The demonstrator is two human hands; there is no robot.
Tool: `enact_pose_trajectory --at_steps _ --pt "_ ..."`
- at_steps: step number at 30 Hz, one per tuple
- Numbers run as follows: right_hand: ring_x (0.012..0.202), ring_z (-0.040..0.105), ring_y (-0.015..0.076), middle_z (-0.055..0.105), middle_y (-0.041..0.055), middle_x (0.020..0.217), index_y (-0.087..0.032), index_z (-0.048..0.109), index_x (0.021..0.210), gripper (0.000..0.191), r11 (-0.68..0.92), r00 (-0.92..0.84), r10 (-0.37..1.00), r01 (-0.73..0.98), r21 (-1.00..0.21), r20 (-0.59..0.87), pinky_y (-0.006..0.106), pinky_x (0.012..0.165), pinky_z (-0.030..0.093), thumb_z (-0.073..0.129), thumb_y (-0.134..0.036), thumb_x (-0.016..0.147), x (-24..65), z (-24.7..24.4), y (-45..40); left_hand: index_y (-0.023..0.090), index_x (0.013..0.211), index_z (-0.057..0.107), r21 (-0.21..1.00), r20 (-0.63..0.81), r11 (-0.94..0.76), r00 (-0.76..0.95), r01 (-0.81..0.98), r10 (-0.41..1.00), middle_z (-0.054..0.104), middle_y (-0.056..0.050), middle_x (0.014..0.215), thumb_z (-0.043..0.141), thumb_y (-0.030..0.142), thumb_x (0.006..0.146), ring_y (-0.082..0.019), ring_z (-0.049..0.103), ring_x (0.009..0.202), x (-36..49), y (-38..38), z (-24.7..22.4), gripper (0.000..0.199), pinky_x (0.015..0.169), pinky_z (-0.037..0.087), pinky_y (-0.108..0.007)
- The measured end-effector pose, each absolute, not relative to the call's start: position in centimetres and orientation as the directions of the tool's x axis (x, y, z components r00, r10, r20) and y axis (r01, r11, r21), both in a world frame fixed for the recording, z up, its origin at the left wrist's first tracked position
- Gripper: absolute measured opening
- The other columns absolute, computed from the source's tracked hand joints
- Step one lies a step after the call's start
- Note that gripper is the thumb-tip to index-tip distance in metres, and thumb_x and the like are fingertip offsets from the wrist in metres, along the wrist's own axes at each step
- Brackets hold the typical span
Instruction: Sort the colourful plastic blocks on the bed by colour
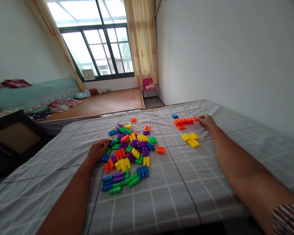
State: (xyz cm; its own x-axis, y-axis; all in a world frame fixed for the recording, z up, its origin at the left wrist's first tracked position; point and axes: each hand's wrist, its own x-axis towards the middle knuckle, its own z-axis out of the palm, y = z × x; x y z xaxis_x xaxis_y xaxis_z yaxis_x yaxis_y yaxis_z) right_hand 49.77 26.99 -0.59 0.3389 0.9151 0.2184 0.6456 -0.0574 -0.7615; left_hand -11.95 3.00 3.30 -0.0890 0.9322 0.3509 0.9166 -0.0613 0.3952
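Note:
Bullet-shaped plastic building blocks in several colours lie in a loose pile (134, 143) left of the middle. At the pile's left edge is my left hand (99, 150), its fingers curled down beside a blue block (111, 143); what they grip, if anything, is partly hidden. My right hand (205, 120) pinches a small orange block (195, 118) at the right end of a row of orange blocks (183, 121). A cluster of yellow blocks (191, 139) lies nearer to me, and a blue block (175, 116) sits just behind the orange row.
The blocks rest on a grey checked cloth (166, 192). Blue, purple and green blocks (121, 179) lie in front of the pile. A white wall (230, 58) borders the right side. Beyond are a brown mat (112, 101), a pink chair (148, 84) and a dark cabinet (12, 140).

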Motion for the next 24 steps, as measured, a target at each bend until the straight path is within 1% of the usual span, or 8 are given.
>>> enact_pose_trajectory --at_steps 3,5,7,11,15,20,22,24 --pt "0.072 0.066 0.0202 0.071 0.0080 0.078 -0.015 0.069 0.083 0.033 -0.138 0.303 0.930 0.811 -0.569 0.207 0.030 0.067 0.051 0.067 -0.045 0.068 49.4 -0.1 27.0 0.023 0.097 0.072 0.401 0.344 -0.066 -0.083 0.914 0.935 0.072 -0.005 0.109 0.043 0.052 0.080 -0.024 0.065 0.104 -11.9 3.0 3.5 0.044 0.096 0.049 -0.034" --pt "0.079 0.067 0.0217 0.072 0.0089 0.085 -0.016 0.071 0.085 0.035 -0.125 0.266 0.936 0.865 -0.485 0.233 0.029 0.070 0.049 0.065 -0.047 0.071 49.2 0.1 26.9 0.023 0.096 0.072 0.402 0.346 -0.065 -0.086 0.913 0.934 0.072 -0.005 0.109 0.043 0.053 0.080 -0.024 0.065 0.104 -11.9 3.0 3.5 0.045 0.095 0.049 -0.034" --pt "0.081 0.067 0.0217 0.073 0.0095 0.087 -0.016 0.072 0.087 0.036 -0.101 0.238 0.933 0.894 -0.437 0.271 0.028 0.070 0.048 0.060 -0.048 0.075 49.0 0.1 26.8 0.023 0.096 0.072 0.402 0.349 -0.065 -0.087 0.913 0.933 0.073 -0.005 0.108 0.044 0.054 0.079 -0.024 0.065 0.103 -11.9 3.0 3.5 0.045 0.094 0.050 -0.034" --pt "0.077 0.067 0.0209 0.073 0.0115 0.086 -0.016 0.074 0.085 0.036 -0.089 0.208 0.928 0.929 -0.359 0.309 0.026 0.063 0.045 0.052 -0.045 0.082 49.0 -0.1 26.5 0.023 0.097 0.072 0.403 0.352 -0.082 -0.072 0.911 0.933 0.072 -0.005 0.108 0.044 0.054 0.079 -0.024 0.065 0.104 -11.9 2.9 3.4 0.045 0.095 0.049 -0.035" --pt "0.078 0.067 0.0208 0.074 0.0109 0.090 -0.018 0.074 0.092 0.033 -0.068 0.184 0.930 0.936 -0.344 0.319 0.027 0.064 0.045 0.051 -0.040 0.083 49.2 -0.4 26.4 0.024 0.097 0.072 0.398 0.352 -0.079 -0.073 0.914 0.933 0.073 -0.004 0.108 0.045 0.052 0.079 -0.024 0.065 0.103 -12.0 2.9 3.3 0.043 0.095 0.049 -0.035" --pt "0.085 0.067 0.0256 0.072 0.0135 0.094 -0.016 0.073 0.094 0.034 -0.043 0.178 0.928 0.923 -0.382 0.328 0.033 0.071 0.048 0.053 -0.040 0.082 49.6 -1.0 26.7 0.022 0.097 0.072 0.390 0.368 -0.078 -0.078 0.917 0.926 0.072 -0.005 0.108 0.044 0.048 0.081 -0.023 0.065 0.102 -11.7 2.7 3.3 0.042 0.094 0.049 -0.034" --pt "0.086 0.066 0.0268 0.072 0.0144 0.096 -0.015 0.071 0.098 0.033 -0.053 0.225 0.902 0.905 -0.422 0.369 0.035 0.074 0.049 0.053 -0.037 0.081 49.7 -0.7 26.8 0.021 0.099 0.072 0.389 0.388 -0.083 -0.082 0.917 0.918 0.072 -0.006 0.108 0.043 0.047 0.082 -0.023 0.065 0.102 -11.6 2.5 3.5 0.042 0.094 0.049 -0.034" --pt "0.086 0.066 0.0270 0.071 0.0146 0.096 -0.014 0.069 0.102 0.033 -0.025 0.261 0.847 0.889 -0.457 0.463 0.038 0.078 0.049 0.051 -0.033 0.082 49.2 0.1 26.6 0.021 0.101 0.072 0.385 0.423 -0.082 -0.097 0.919 0.901 0.072 -0.007 0.107 0.042 0.045 0.084 -0.023 0.065 0.102 -11.5 2.5 3.6 0.042 0.094 0.049 -0.035"
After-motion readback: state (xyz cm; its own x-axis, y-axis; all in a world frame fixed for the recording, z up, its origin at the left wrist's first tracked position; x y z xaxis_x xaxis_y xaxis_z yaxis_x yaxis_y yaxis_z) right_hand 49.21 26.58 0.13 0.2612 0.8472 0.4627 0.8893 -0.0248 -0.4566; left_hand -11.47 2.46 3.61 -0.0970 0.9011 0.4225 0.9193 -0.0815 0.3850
